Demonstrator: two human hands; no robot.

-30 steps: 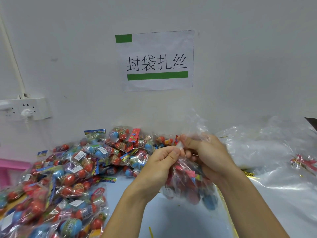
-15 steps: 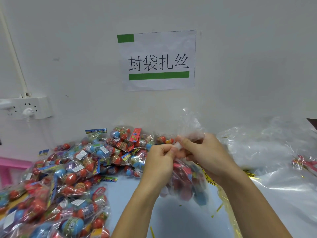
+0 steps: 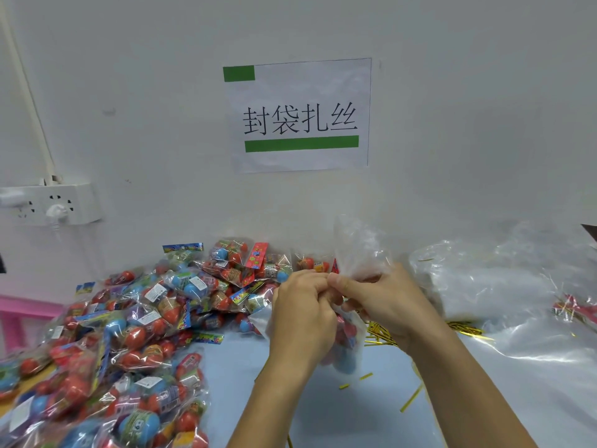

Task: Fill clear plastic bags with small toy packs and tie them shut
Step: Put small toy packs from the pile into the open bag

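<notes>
At frame centre, the left hand (image 3: 303, 313) and right hand (image 3: 384, 305) pinch the gathered neck of a filled clear plastic bag (image 3: 347, 344); a slackened pinch could let the neck reopen before tying.

The toy packs (image 3: 135, 321) are showing red and blue through clear wrap with white labels. The surface (image 3: 323, 412) is looking pale blue, the twist ties (image 3: 381, 334) are gleaming gold, and the wall sign (image 3: 300, 114) is carrying black characters and green bars on white.
</notes>
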